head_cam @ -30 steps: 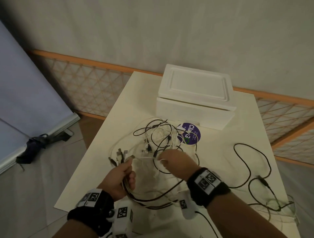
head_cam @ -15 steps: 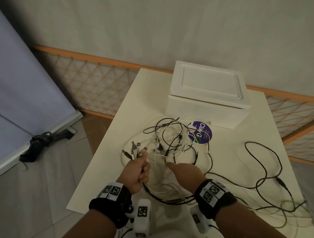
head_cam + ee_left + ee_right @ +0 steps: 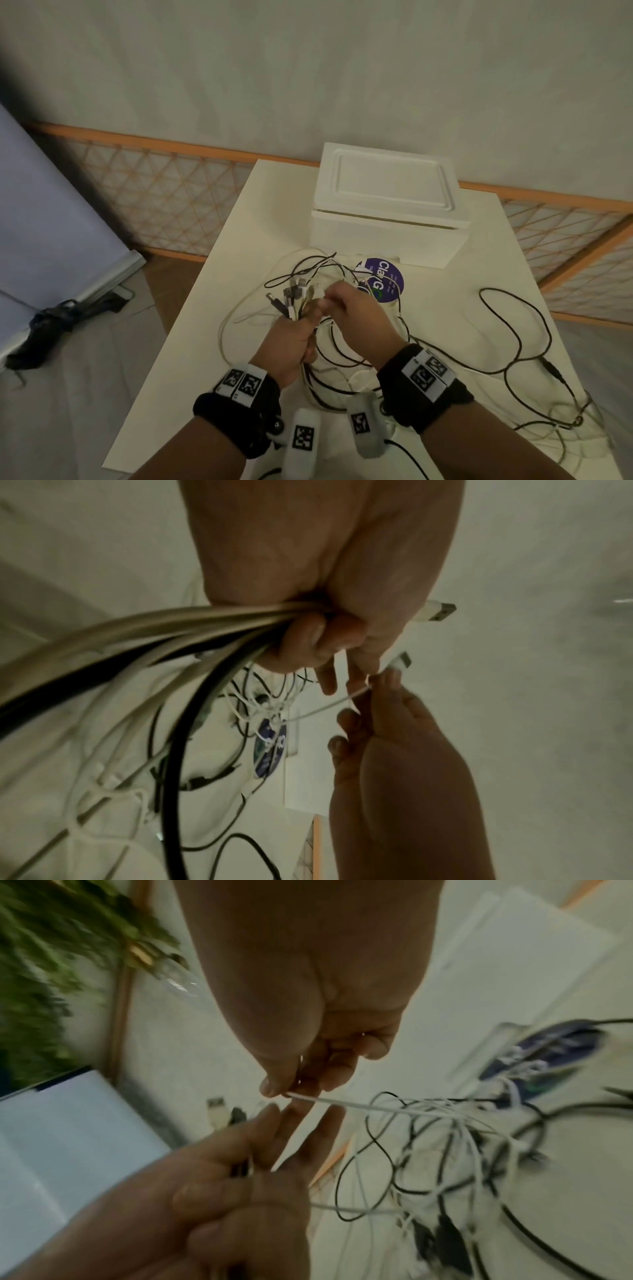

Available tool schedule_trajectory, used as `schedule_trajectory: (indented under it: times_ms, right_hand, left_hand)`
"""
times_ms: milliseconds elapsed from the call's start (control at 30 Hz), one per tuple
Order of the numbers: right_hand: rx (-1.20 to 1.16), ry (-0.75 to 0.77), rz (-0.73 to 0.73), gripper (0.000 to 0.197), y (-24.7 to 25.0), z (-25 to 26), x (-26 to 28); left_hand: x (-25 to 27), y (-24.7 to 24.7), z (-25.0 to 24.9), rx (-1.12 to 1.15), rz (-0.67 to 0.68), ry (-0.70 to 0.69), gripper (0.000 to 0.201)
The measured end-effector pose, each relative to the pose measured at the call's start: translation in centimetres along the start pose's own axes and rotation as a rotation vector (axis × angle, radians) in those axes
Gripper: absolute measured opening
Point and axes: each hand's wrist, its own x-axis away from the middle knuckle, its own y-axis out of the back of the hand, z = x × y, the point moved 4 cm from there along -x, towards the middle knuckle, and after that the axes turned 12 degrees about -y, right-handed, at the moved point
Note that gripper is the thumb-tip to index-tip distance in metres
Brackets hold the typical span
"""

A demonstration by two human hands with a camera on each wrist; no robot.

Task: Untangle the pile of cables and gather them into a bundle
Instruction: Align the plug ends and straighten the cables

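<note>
My left hand (image 3: 303, 318) grips a bundle of white and black cables (image 3: 205, 626) in its fist, above the table. Several USB plugs (image 3: 291, 294) stick up out of the fist. My right hand (image 3: 327, 301) sits right against the left fingertips and pinches a thin white cable (image 3: 342, 1102) between thumb and fingers. This cable runs back into the tangle (image 3: 329, 270) lying on the table behind the hands. The held cables hang in loops (image 3: 329, 383) below both wrists.
The white table (image 3: 212, 342) has a white foam box (image 3: 387, 205) at the back and a purple round sticker (image 3: 387, 279) in front of it. A long black cable (image 3: 513, 335) sprawls on the right side. The floor drops off at the left.
My right hand has left the tangle and come up against my left hand, bringing a thin white cable. My left hand has lifted its plugs slightly and still grips the bundle.
</note>
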Motion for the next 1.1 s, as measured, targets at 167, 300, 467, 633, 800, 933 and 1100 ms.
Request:
schedule_trajectory:
  times_ms: [167,300,467,633,800,933,1100]
  right_hand:
    - [-0.160,-0.034,-0.021,0.003,1.0,0.8,0.4]
    - [-0.146,0.058,-0.137,0.009,1.7,2.0,1.0]
    - [-0.376,0.034,0.045,0.032,0.9,2.2,1.5]
    - [-0.240,-0.035,0.364,0.028,-0.3,0.7,1.9]
    - [0.277,-0.021,0.039,0.015,1.3,-3.2,0.5]
    - [0.241,-0.100,-0.074,0.015,3.0,-4.4,-0.4]
    - [0.070,-0.020,-0.138,0.017,4.6,-0.9,-0.3]
  left_hand:
    - [0.0,-1.2,-1.3,-0.054,0.046,-0.080,0.030]
    - [0.4,-1.6,-1.8,-0.106,0.099,-0.129,0.038]
    - [1.1,-1.8,-3.2,-0.007,0.093,-0.203,0.028]
    - [0.5,0.1,-4.6,-0.020,-0.068,-0.244,0.035]
    - [-0.1,2.4,-6.4,0.252,-0.157,-0.246,0.017]
    - [0.1,3.0,-6.5,0.408,-0.096,-0.185,0.041]
    - [-0.4,2.7,-4.8,0.253,-0.093,-0.182,0.031]
